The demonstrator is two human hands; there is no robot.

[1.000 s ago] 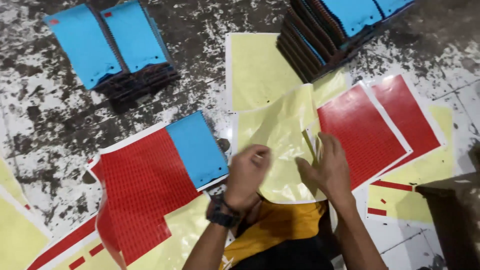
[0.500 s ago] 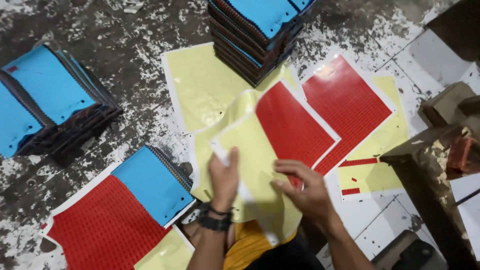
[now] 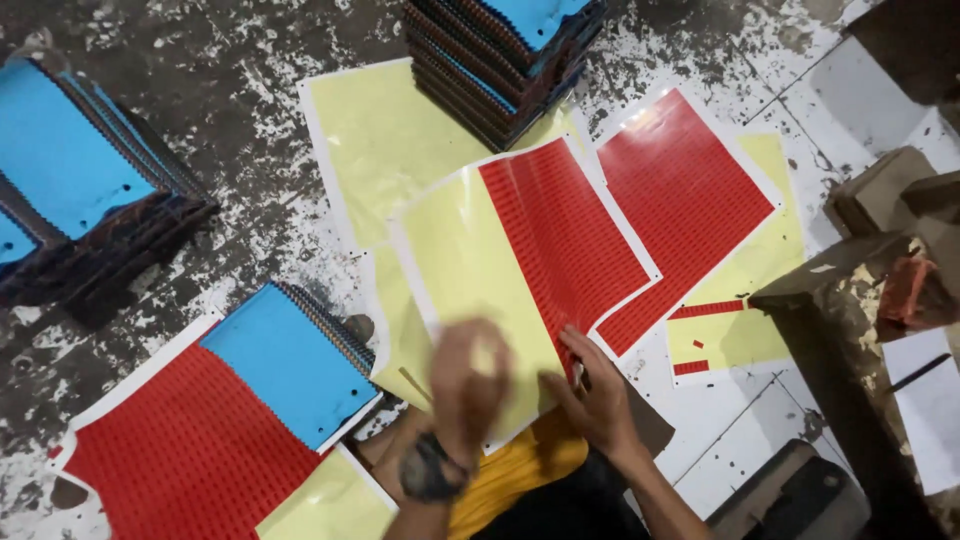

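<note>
A sticker sheet (image 3: 470, 260) lies in front of me, its left half bare yellow backing and its right half a red sticker block (image 3: 565, 230). My left hand (image 3: 465, 385), blurred and wearing a dark wristwatch (image 3: 430, 470), is over the sheet's lower yellow part. My right hand (image 3: 600, 400) grips the sheet's lower edge with its fingertips at the bottom of the red block. A blue-covered booklet (image 3: 285, 365) lies just left of my left hand.
A tall stack of blue-topped booklets (image 3: 500, 60) stands at the back on a yellow sheet (image 3: 380, 140). Another booklet stack (image 3: 70, 180) sits far left. Red sticker sheets lie lower left (image 3: 180, 450) and right (image 3: 685, 200). Brown wooden blocks (image 3: 860, 270) stand at right.
The sheet that was crumpled and lifted under my hands now lies flatter, with more of its red half showing. My left hand slid down toward its lower edge.
</note>
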